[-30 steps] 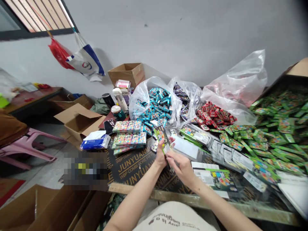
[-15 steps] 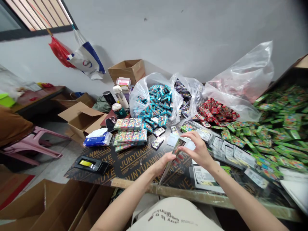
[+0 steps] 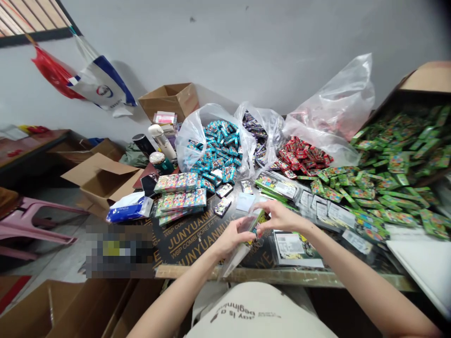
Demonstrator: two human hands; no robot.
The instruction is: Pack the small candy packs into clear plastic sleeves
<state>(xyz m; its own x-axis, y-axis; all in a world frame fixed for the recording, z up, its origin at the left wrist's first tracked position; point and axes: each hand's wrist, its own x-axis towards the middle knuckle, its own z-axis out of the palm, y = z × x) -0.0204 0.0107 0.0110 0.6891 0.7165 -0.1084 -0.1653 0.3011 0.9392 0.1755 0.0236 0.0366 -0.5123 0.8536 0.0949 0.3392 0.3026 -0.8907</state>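
Note:
Both hands meet above the front part of the table around a small green printed packet (image 3: 260, 219). My left hand (image 3: 232, 238) is closed on its near side, with a clear plastic sleeve (image 3: 237, 261) hanging below the fingers past the table edge. On the far side, my right hand (image 3: 280, 217) pinches the packet between thumb and fingers. Whether the packet is inside the sleeve is hard to tell. Just behind the hands lies a pale blue card (image 3: 245, 202). A flat printed package with a white label (image 3: 289, 246) rests below my right wrist.
Plastic bags hold blue boxes (image 3: 220, 145), purple boxes (image 3: 255, 126) and red boxes (image 3: 305, 155) at the back. Green boxes (image 3: 398, 164) spill from a carton on the right. Wrapped box stacks (image 3: 181, 199), a tissue pack (image 3: 129, 206) and a thermos (image 3: 162, 141) stand left.
The view has turned slightly right. The packet has tipped so its green printed side shows, and my right hand's fingers have closed in on it from a more open pose.

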